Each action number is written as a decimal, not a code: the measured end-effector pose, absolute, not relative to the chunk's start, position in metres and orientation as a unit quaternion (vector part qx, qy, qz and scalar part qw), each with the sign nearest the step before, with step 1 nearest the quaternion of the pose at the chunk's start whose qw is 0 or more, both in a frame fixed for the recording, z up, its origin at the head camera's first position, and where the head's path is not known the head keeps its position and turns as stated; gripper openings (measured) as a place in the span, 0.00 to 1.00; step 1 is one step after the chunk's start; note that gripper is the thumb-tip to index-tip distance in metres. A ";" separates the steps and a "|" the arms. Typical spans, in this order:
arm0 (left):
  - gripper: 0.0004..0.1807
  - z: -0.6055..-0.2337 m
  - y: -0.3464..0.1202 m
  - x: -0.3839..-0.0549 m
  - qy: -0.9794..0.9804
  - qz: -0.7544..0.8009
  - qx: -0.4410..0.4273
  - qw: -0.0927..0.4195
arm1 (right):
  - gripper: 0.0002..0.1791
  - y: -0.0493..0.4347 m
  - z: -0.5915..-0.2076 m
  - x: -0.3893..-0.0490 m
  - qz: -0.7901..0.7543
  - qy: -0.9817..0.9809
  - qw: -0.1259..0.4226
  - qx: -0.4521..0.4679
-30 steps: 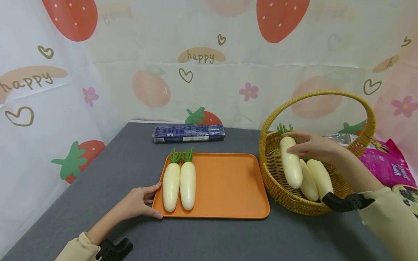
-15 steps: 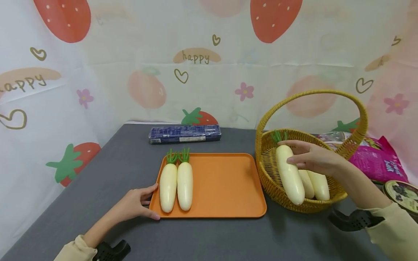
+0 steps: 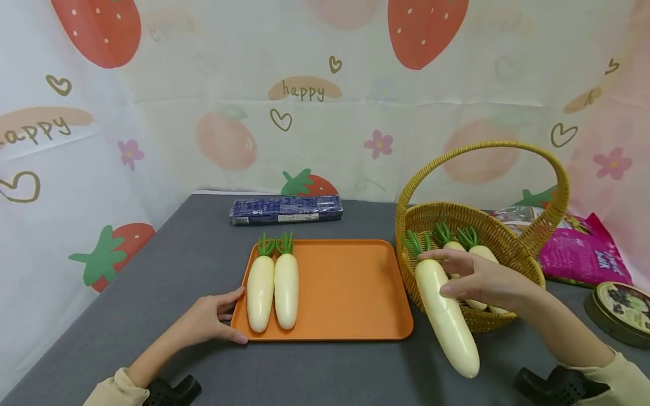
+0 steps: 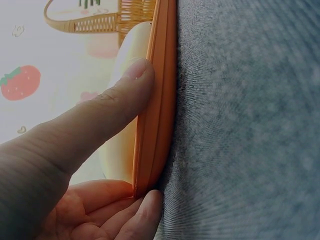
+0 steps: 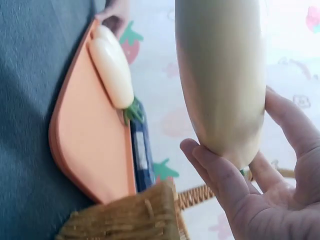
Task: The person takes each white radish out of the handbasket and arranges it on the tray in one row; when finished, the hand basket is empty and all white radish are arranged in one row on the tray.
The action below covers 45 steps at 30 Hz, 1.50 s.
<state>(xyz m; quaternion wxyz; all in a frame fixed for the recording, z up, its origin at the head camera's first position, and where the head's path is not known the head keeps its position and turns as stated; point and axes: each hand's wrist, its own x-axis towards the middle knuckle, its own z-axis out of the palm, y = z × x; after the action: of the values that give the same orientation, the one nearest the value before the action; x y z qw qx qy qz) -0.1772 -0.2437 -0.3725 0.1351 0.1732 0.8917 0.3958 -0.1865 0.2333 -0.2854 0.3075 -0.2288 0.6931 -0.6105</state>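
My right hand (image 3: 487,282) grips a white daikon radish (image 3: 447,316) near its leafy top, in front of the wicker basket (image 3: 530,239). The radish hangs tilted, tip toward me; in the right wrist view this radish (image 5: 220,75) fills the upper middle between thumb and fingers. Two more white radishes (image 3: 286,290) lie side by side, green stems away from me, on the left of the orange tray (image 3: 350,293). My left hand (image 3: 213,320) holds the tray's near left corner, thumb against the rim (image 4: 155,100) in the left wrist view. Other radishes (image 3: 484,254) lie in the basket.
Behind the tray lies a dark blue wrapped package (image 3: 286,210). A bright pink bag (image 3: 584,248) and a round tin (image 3: 622,313) stand right of the basket, whose tall handle (image 3: 482,146) arches over it. A printed curtain (image 3: 315,129) hangs behind the table.
My right hand has brought the radish out of the basket, toward me and over its near rim. My left hand has kept its hold on the tray corner. The head view shifted slightly.
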 end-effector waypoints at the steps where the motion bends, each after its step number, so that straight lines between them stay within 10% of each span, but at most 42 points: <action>1: 0.55 -0.373 -0.244 -0.177 0.892 0.396 0.171 0.136 | 0.29 0.230 -0.286 -0.186 -0.610 0.689 0.313 -0.235; 45: 0.56 -0.373 -0.245 -0.177 0.891 0.393 0.173 0.145 | 0.36 0.092 -0.343 -0.247 -0.658 0.661 0.318 -0.173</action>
<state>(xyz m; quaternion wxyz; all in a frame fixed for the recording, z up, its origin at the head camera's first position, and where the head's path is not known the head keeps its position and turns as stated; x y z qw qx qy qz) -0.1773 -0.2449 -0.3732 0.1454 0.1734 0.8911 0.3933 -0.2472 0.0922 -0.3431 0.3180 -0.1725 0.6607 -0.6577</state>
